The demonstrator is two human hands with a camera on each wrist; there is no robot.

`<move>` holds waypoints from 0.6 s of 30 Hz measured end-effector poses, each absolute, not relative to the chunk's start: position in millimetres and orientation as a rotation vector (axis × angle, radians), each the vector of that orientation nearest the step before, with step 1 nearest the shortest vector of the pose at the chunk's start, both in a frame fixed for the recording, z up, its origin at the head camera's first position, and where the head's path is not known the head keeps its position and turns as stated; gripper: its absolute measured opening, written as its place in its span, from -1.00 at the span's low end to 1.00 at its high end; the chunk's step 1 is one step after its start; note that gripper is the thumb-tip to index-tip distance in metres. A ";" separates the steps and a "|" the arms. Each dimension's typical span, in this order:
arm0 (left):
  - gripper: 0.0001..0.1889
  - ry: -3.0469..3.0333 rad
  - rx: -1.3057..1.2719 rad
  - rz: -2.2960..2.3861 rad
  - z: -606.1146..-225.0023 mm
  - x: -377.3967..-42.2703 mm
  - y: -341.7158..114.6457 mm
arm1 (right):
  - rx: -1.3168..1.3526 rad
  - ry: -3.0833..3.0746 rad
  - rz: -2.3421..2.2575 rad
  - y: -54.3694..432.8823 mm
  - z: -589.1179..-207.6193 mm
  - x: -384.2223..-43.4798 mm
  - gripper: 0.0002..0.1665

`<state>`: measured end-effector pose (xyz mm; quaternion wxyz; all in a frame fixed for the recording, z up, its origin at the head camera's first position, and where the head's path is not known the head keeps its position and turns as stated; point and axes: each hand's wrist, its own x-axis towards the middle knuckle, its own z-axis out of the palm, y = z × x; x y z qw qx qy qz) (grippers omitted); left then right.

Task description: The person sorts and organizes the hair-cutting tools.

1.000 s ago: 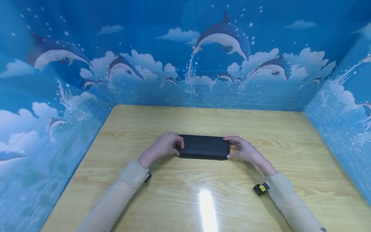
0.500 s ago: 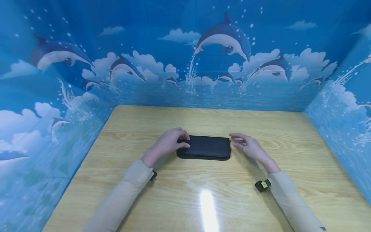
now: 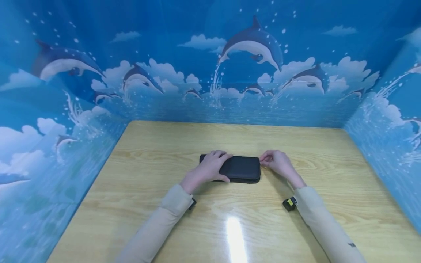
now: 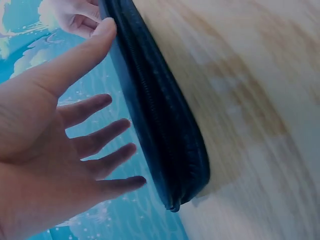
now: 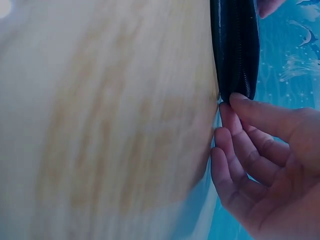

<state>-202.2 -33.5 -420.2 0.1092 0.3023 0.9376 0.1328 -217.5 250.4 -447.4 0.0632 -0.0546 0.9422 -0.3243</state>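
A black zip-around wallet [image 3: 245, 168] lies flat on the wooden table. My left hand [image 3: 210, 167] reaches over its left half, thumb at the near edge and fingers spread towards the far edge. From the left wrist view, those fingers are straight and apart beside the wallet's zipped side [image 4: 160, 130]. At the far right corner, my right hand [image 3: 279, 162] pinches the end of the wallet where the zipper runs out. Thumb and forefinger meet there in the right wrist view, with the other fingers [image 5: 235, 175] curled below; the fingertips hide what they pinch.
The wood-grain table [image 3: 184, 226] spreads around the wallet, with a bright light reflection near its front. Blue dolphin-printed curtains [image 3: 197, 98] enclose the back and both sides. A dark strap device [image 3: 289, 204] sits at my right wrist.
My left hand has shifted right from the wallet's left end to lie over it. My right hand let go of the right end, rose off it and now pinches the far right corner.
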 end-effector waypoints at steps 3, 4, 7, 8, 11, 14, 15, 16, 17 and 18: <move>-0.02 2.732 0.869 0.357 -423.4 -203.9 -32.9 | -0.161 2.856 -0.942 249.6 -447.6 -219.2 -0.93; -0.01 2.723 0.865 0.349 -424.3 -204.9 -32.7 | -0.163 2.859 -0.935 249.6 -447.7 -219.7 -0.92; 0.01 2.707 0.857 0.323 -425.2 -207.2 -30.5 | -0.147 2.860 -0.921 249.5 -447.5 -221.0 -0.89; 0.01 2.706 0.856 0.314 -425.6 -207.6 -29.4 | -0.131 2.855 -0.921 249.5 -447.4 -221.0 -0.88; 0.01 2.710 0.851 0.289 -426.7 -206.9 -27.6 | -0.084 2.825 -0.935 248.0 -447.4 -220.1 -0.84; 0.01 2.728 0.855 0.282 -428.3 -207.5 -27.5 | -0.075 2.806 -0.954 246.1 -447.8 -219.3 -0.82; 0.01 2.732 0.856 0.285 -428.2 -208.0 -27.3 | -0.080 2.803 -0.963 245.9 -447.8 -219.2 -0.82; 0.01 2.736 0.860 0.284 -427.8 -208.9 -27.0 | -0.085 2.802 -0.968 246.0 -447.8 -219.4 -0.83; 0.00 2.737 0.864 0.289 -427.3 -209.7 -26.6 | -0.094 2.808 -0.964 246.4 -447.8 -219.6 -0.83; 0.00 2.738 0.870 0.289 -426.7 -210.7 -25.9 | -0.106 2.810 -0.965 247.4 -447.8 -219.9 -0.84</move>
